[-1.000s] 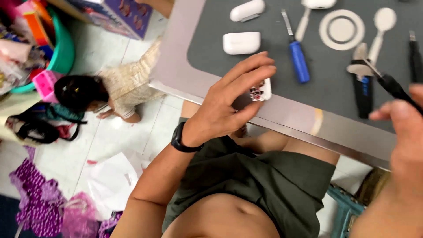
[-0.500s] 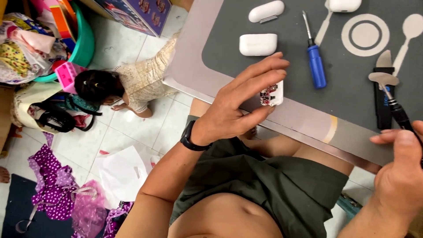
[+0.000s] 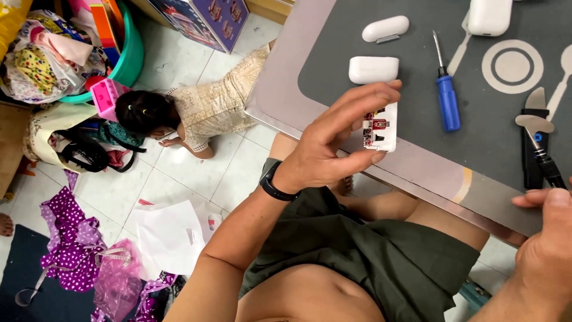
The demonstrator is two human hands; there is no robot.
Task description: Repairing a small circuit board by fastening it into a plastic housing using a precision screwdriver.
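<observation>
My left hand (image 3: 333,143) holds a small white opened case part (image 3: 380,131) with red circuit pieces showing inside, pinched between thumb and fingers just above the table's near edge. My right hand (image 3: 548,244) at the lower right grips a black-handled tool (image 3: 545,161) whose flat metal blade points up over the grey mat (image 3: 417,71). A black band sits on my left wrist.
On the mat lie a blue-handled screwdriver (image 3: 447,95), two white earbud-case shells (image 3: 373,70) (image 3: 385,28), another white case (image 3: 490,15) and a black tool (image 3: 530,155). A child (image 3: 196,113) lies on the tiled floor at the left among clothes, bags and a green tub (image 3: 128,59).
My left hand has turned the white part so its circuit side shows more. My right hand has dropped lower at the right edge. The view has shifted, so the table sits further right.
</observation>
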